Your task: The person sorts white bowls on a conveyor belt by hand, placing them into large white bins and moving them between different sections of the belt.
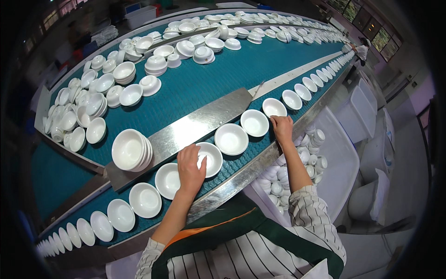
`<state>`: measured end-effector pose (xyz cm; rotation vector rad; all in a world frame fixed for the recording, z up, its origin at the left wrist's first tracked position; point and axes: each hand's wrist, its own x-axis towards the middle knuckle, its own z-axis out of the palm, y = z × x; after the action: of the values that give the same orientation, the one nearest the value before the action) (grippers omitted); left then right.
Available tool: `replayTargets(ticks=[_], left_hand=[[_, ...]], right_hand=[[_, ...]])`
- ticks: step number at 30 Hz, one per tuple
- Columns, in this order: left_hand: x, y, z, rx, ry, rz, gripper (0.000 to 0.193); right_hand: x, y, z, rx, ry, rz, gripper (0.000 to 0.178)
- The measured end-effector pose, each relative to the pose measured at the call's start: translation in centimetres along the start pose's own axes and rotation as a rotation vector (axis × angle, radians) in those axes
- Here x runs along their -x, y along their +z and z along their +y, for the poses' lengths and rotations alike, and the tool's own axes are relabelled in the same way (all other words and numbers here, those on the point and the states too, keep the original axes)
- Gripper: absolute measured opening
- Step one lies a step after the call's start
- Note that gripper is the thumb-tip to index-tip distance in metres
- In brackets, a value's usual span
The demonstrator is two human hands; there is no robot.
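1. White bowl [211, 158] sits in the single-file row on the near lane of the teal conveyor belt [204, 83], just below the slanted steel guide plate [186, 128]. The left hand [190, 169] lies over the bowl's left rim, fingers together and curled on its edge, thumb out towards the bowl's middle.
2. Next bowl [168, 180] in the row lies just left of that hand, touching it at the wrist side; further bowls trail off left of it along the lane.
3. The right hand [282, 129] is further up the same row from the steel guide plate's right end, fingers bent and held close, fingertips on the belt between two bowls; I cannot tell whether it grips a rim. The bowl at its fingertips [274, 108] lies just above it, another bowl [254, 122] just to its left.
4. A stack of nested bowls [131, 149] rests on the far side of the steel guide plate, which stands between it and the row.
5. Beyond the plate, the wide lane carries many loose and stacked bowls [153, 65].
6. Below the belt's steel edge, right of the right forearm, a white crate [339, 158] holds small cups [309, 156].
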<state>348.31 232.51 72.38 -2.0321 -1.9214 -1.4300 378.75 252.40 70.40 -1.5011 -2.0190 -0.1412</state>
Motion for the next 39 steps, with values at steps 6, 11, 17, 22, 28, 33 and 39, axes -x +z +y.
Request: replayTargets(ticks=[6, 11, 17, 22, 28, 33, 39], left_hand=[[-1.2, 2.5, 1.2, -0.019, -0.006, -0.015, 0.037], [-2.3, 4.7, 2.1, -0.049, -0.017, -0.040, 0.049], [-4.0, 6.1, 3.0, -0.261, -0.297, -0.281, 0.035], [-4.5, 8.3, 2.6, -0.274, -0.259, -0.236, 0.032], [-6.1, 11.2, 5.0, -0.148, -0.079, -0.069, 0.044], [-7.1, 13.6, 6.2, -0.104, -0.040, -0.100, 0.043], [-8.1, 15.9, 6.5, -0.202, -0.176, -0.255, 0.042]], right_hand=[[-1.1, -1.0, -1.2, -0.046, -0.042, 0.087, 0.025], [-0.6, 0.0, -2.9, -0.177, -0.205, -0.017, 0.042], [-0.1, -0.1, -1.4, -0.115, -0.147, -0.042, 0.043], [0.3, -0.8, 1.1, -0.311, -0.070, -0.029, 0.041], [-0.2, -1.6, 4.7, -0.550, 0.142, 0.088, 0.031], [-0.8, -0.9, 7.9, -0.994, 0.408, 0.260, 0.023], [-2.3, -1.5, 9.3, -0.884, 0.368, 0.250, 0.020]])
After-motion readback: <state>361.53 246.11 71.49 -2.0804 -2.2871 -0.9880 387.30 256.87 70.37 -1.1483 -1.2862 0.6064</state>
